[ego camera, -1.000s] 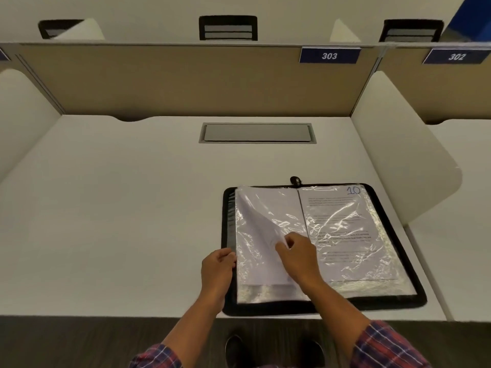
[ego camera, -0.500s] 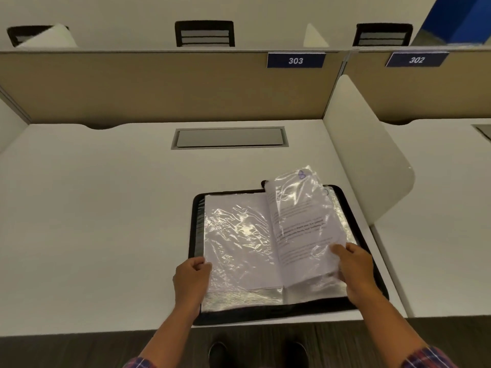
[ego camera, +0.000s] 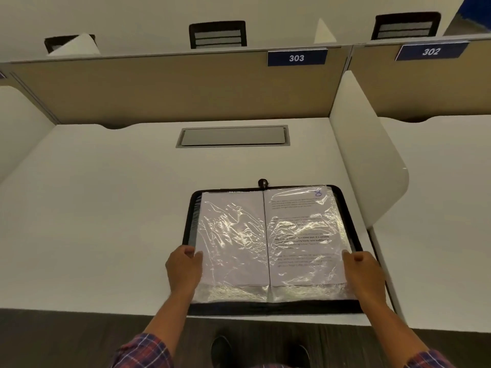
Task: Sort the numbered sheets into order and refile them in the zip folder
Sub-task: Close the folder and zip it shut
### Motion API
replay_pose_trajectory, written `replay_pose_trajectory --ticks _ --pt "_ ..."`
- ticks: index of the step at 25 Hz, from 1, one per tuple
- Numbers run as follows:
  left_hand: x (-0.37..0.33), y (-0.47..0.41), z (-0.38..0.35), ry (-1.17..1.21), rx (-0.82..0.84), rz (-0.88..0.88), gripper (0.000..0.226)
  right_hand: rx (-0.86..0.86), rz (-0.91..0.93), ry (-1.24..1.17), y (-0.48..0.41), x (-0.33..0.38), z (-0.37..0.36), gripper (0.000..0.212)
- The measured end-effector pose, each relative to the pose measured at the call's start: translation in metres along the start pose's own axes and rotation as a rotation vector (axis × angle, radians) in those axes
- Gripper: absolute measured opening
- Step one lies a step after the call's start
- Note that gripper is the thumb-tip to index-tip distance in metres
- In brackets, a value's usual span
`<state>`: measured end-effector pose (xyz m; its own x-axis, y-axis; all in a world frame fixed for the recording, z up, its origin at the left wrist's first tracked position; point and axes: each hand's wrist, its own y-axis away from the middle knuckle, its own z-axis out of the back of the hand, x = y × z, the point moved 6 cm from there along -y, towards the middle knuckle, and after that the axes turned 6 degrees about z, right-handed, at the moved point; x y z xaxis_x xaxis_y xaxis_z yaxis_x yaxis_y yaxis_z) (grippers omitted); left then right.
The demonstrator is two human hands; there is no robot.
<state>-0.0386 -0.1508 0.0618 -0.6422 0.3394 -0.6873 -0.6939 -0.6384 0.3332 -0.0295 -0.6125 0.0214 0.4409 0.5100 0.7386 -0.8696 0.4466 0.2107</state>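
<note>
The open zip folder (ego camera: 271, 306) lies on the desk (ego camera: 106, 208), sheet 8 (ego camera: 305, 235) on its right side.

Page turn, left to right: the plastic sleeve (ego camera: 305, 235) that the right hand (ego camera: 364, 274) was pinching on the left side a second ago, and was carrying raised over the spine half a second ago, is now lying flat on the right half of the zip folder (ego camera: 273, 308). It is covering the sheet marked 10 that was showing there, and is presenting instead a printed sheet with a blue handwritten 8 (ego camera: 318, 192) at its top right corner. The right hand, having crossed from beside the spine, is now pinching the sleeve's outer edge near the lower corner. On the left half, a blank sheet back (ego camera: 233, 235) is lying exposed under crinkled plastic.
</note>
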Motion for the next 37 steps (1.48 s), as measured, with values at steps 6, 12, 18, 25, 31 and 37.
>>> replay_pose_trajectory --ticks 6,12,18,25,31,37 --pt "-0.019 0.02 0.0 -0.03 -0.047 -0.047 0.005 0.04 0.188 0.174 -0.002 -0.001 -0.003 0.039" --pt "-0.07 0.071 -0.006 0.229 0.001 -0.11 0.022 0.076 0.451 0.035 0.02 0.061 0.011 0.034" --pt "-0.117 0.135 -0.047 0.425 0.167 -0.144 0.036 0.57 0.331 -0.391 0.051 0.144 -0.012 0.026" --pt "-0.145 0.191 -0.107 0.517 0.545 -0.25 0.054 0.426 0.298 -0.344 0.025 0.153 -0.002 0.022" --pt "-0.109 0.151 -0.105 0.338 0.392 -0.25 0.031 0.304 0.2 -0.214 -0.013 0.102 0.023 0.008" --pt "-0.037 0.06 -0.057 -0.084 -0.001 -0.14 0.039 0.225 0.123 -0.165 -0.028 0.05 0.013 0.008"
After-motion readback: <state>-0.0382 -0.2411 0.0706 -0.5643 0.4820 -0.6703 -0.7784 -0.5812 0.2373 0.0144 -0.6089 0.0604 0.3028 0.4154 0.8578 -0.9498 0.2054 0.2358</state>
